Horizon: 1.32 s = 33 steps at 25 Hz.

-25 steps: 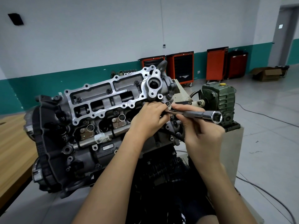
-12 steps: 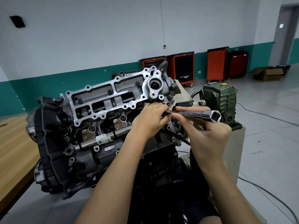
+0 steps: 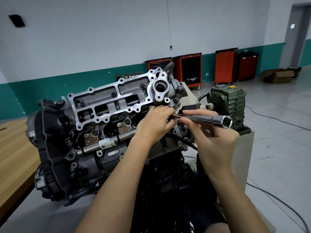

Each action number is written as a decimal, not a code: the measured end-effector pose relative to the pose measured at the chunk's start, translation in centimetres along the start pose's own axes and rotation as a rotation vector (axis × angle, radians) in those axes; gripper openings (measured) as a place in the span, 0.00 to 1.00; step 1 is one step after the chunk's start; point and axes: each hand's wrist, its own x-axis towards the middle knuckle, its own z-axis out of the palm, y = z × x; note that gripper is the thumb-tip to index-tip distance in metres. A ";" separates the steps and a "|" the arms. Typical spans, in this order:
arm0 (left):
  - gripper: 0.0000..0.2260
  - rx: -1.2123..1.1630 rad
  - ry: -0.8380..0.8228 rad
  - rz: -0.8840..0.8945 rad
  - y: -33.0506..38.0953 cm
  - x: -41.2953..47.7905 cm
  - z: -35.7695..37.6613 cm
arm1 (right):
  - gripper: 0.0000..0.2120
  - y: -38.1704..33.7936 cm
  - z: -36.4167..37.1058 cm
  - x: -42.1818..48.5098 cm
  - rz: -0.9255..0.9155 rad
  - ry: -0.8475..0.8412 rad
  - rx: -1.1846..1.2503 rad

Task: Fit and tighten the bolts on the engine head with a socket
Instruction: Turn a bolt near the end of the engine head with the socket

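Engine head (image 3: 152,91) tops the engine just right of the wooden counter (image 3: 11,148). Several dark bolts (image 3: 114,94) sit in its silver frame, but many rim holes are bare, so fitting looks partly done and tightening lies ahead. The left hand (image 3: 156,125) reaches to the head's right end, fingers curled together; what they pinch is hidden. The right hand (image 3: 215,140) pinches the long socket (image 3: 218,119) between thumb and forefinger, its open end pointing away from the head.
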 end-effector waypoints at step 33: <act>0.08 0.044 -0.007 0.003 -0.1 0.1 0.1 | 0.08 -0.1 0.0 -0.3 0.019 -0.159 0.072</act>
